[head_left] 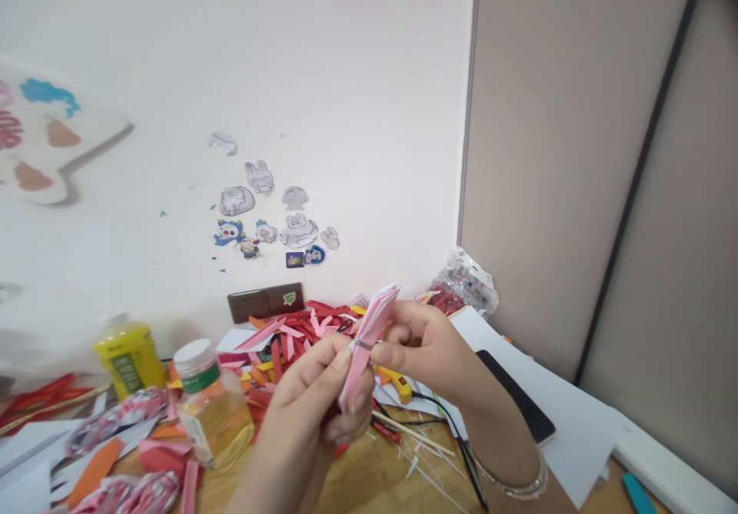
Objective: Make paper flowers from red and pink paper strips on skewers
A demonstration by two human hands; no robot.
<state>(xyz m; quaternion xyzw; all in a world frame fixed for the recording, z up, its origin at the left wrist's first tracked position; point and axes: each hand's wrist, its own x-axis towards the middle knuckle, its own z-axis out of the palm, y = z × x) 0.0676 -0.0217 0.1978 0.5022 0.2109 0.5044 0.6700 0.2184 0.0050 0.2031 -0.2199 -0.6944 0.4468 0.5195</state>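
A folded bundle of pink and white paper (374,318) is held upright, tilted to the right, with a thin dark tie around its middle. My left hand (326,391) grips the lower part between thumb and fingers. The fingers of my right hand (418,337) are pinched together at the tie on the bundle's right side; what they hold there is too small to make out.
A clear bottle (216,414) and a yellow bottle (130,356) stand left among paper strips. Behind my hands lie red and pink scraps (288,337). A yellow tool (395,383) with a cable, a black phone (516,399) and white paper (570,429) are to the right.
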